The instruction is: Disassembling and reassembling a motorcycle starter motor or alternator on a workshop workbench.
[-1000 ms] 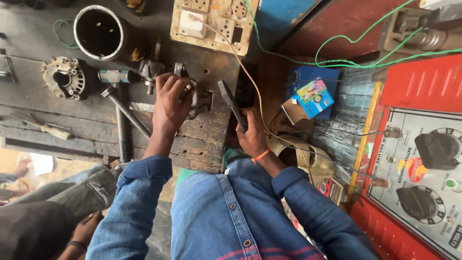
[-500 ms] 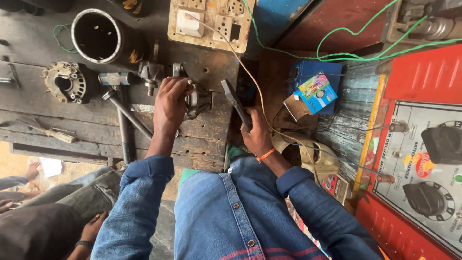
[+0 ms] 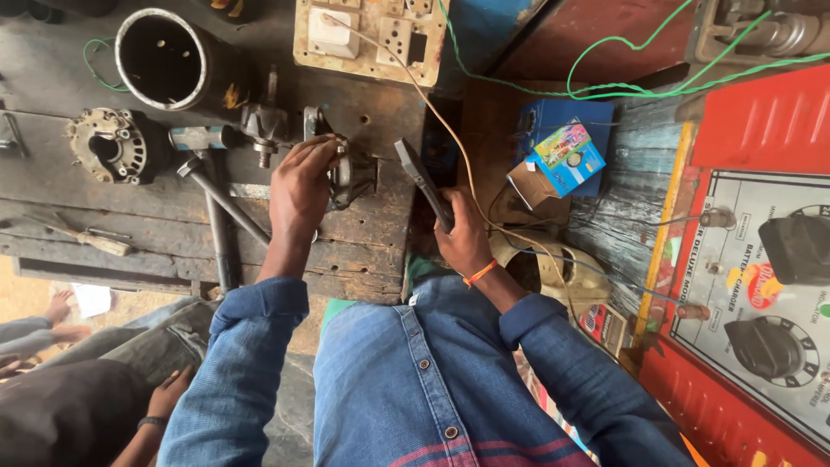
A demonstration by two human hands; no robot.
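- Left hand [image 3: 301, 186]: fingers curled over a grey metal motor housing [image 3: 350, 173], gripping its top edge; housing sits on the wooden worktop [image 3: 363, 251], near centre, just below the switchboard [image 3: 370, 35].
- Right hand [image 3: 462, 238]: closed round a dark flat tool [image 3: 422, 180], w/ blade end pointing up-left twd the housing, tip just beside it, not clearly touching. Orange band on that wrist.
- Thin tan wire [image 3: 450, 130] runs from the switchboard down past the right hand.
- Left of the housing: small rotor part [image 3: 262, 125] standing on the worktop, a long metal bar [image 3: 226, 201] lying diagonal, a round cast end plate [image 3: 111, 145] further left, a screwdriver [image 3: 91, 239] near the worktop's front edge.
- Top left: open black cylinder [image 3: 169, 60] w/ pale rim, on its side, mouth facing camera.
- Right of the hands: blue box [image 3: 566, 147] w/ a small colourful carton on it; green wire [image 3: 622, 52] looping above.
- Far right: red charger unit [image 3: 761, 259] w/ white panel & two black knobs.
- Bottom left: another person's hand [image 3: 169, 399] & dark sleeve, well apart from the work.
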